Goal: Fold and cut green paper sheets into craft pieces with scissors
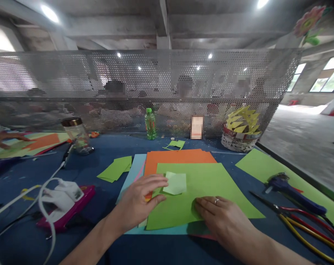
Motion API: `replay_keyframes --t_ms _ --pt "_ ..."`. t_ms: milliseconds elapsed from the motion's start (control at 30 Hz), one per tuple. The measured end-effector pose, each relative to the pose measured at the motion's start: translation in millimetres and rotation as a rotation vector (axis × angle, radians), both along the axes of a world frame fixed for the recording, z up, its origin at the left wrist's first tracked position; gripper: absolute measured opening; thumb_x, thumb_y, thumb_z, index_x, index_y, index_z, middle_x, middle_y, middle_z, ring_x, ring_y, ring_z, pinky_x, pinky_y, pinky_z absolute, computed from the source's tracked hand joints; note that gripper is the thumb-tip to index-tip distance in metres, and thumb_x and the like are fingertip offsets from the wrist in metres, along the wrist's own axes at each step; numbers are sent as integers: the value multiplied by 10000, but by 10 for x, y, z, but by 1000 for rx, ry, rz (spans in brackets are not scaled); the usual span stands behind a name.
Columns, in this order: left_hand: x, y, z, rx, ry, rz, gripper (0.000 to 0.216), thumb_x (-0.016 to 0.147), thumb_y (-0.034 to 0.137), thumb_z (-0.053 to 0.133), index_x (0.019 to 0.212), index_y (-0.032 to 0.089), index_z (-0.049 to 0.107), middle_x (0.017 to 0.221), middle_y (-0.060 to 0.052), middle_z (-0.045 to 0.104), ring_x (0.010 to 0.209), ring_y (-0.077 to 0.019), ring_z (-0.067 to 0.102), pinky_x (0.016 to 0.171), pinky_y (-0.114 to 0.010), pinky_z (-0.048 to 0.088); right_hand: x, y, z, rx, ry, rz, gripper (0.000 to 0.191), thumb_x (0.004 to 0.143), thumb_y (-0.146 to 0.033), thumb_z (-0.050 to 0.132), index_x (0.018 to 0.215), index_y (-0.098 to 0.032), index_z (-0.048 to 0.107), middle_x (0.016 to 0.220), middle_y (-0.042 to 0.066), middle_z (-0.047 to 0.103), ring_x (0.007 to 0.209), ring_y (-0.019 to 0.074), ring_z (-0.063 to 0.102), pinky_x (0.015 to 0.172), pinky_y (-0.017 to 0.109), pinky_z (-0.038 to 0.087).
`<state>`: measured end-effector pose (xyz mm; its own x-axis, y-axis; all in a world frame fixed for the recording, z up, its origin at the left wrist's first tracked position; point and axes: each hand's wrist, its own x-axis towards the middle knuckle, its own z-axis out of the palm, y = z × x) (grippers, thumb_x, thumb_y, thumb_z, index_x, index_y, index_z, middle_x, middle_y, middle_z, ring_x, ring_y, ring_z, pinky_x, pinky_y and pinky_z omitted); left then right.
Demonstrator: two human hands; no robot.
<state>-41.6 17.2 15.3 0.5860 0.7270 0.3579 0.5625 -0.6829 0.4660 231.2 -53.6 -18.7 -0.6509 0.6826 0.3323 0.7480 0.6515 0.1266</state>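
Note:
A large green paper sheet [205, 180] lies on top of a stack with an orange sheet [180, 156] and a light blue sheet [135, 169]. On the green sheet rests a small pale green piece of paper [176, 183] with uneven edges. My left hand [136, 200] hovers at its left side, thumb apart from the fingers and fingertips by its edge; whether they touch it I cannot tell. My right hand [222, 217], with a ring on one finger, lies flat on the lower right of the green sheet.
Scissors [279, 209] and a blue-handled tool [296, 193] lie at right near another green sheet [255, 165]. Behind stand a green bottle [150, 125], a basket [237, 141] and a mesh screen [161, 81]. Left are a jar [80, 138], a power strip [84, 198] and another person's hand [7, 139].

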Motion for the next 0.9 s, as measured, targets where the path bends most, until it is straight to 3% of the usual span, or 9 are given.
replay_keyframes --t_ms 133,267,367,433,567,700,900 --pt "123 162 -124 59 210 -128 526 897 215 575 1394 305 431 1462 -8 450 1365 -208 370 1118 -448 334 -1 -8 5 28 -30 4 360 800 -70 564 1151 -103 638 1137 125 696 966 263 670 845 369 567" --pt "158 254 -224 57 243 -208 338 958 211 465 1273 271 571 1339 -17 585 1292 -189 477 1086 -441 374 9 -30 -2 36 -54 6 377 812 -86 557 1183 -87 622 1134 141 695 960 274 671 832 392 578" --pt "115 152 -200 120 235 -224 311 942 111 435 1119 237 658 1185 -19 691 1175 -187 585 1069 -459 381 12 -46 -18 45 -61 -3 364 825 -93 539 1180 -82 624 1137 144 692 960 281 670 823 406 583" --pt "86 34 -165 162 238 -248 338 909 45 421 1099 204 651 1160 -37 699 1204 -195 560 1074 -454 376 5 -51 -23 53 -57 -3 359 824 -90 534 1170 -79 630 1127 142 696 955 283 671 816 408 587" --pt "81 -65 -164 195 269 -232 412 898 61 422 1268 189 548 1381 -66 544 1317 -202 441 1090 -423 381 -18 -50 -5 70 -53 10 362 821 -68 510 1159 -79 639 1097 143 706 938 281 678 804 409 592" --pt "161 112 -221 120 277 -161 594 884 113 455 1456 204 320 1502 -58 385 1371 -191 357 1123 -402 349 -21 -50 12 64 -64 5 366 830 -75 492 1168 -75 636 1112 147 700 950 287 674 800 418 592" --pt "243 216 -188 79 374 -153 417 946 114 372 1321 206 529 1385 -56 536 1294 -203 474 1102 -464 365 9 -47 -22 42 -59 6 374 849 -99 499 1207 -73 606 1165 148 678 995 289 653 824 419 577"
